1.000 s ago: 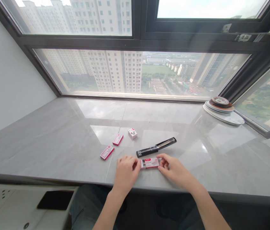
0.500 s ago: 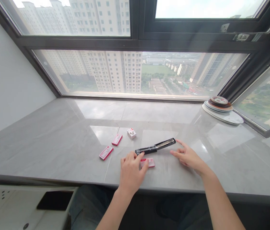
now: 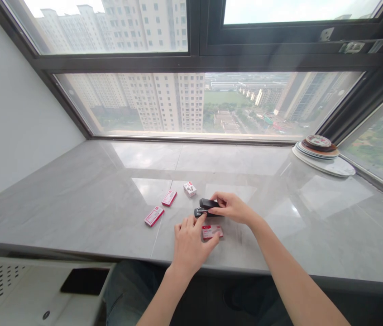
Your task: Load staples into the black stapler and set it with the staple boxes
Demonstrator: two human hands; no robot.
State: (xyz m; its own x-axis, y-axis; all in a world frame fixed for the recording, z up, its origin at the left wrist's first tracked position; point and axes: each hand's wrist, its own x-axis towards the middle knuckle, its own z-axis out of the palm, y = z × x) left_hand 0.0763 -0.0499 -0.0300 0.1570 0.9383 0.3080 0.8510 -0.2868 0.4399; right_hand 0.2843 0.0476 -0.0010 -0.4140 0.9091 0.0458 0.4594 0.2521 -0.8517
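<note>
A black stapler (image 3: 207,203) lies on the grey stone sill, its top arm folded partly over the base with a gap at the left end. My right hand (image 3: 234,208) grips the top arm between thumb and fingers, covering its right end. My left hand (image 3: 191,240) rests with fingers extended, the index fingertip touching the stapler base's left end. Its thumb reaches over the edge of a red-and-white staple box (image 3: 212,231) just in front of the stapler.
Two more red-and-white boxes (image 3: 169,198) (image 3: 154,216) and a small white box (image 3: 189,189) lie left of the stapler. Stacked round plates (image 3: 341,166) stand at the far right, by the window. At lower left is a white perforated surface (image 3: 15,294) with a black patch.
The stapler's top arm, earlier swung out flat to the right, is now folded back over the base. My right hand moved left and took hold of it; my left hand stays by the base.
</note>
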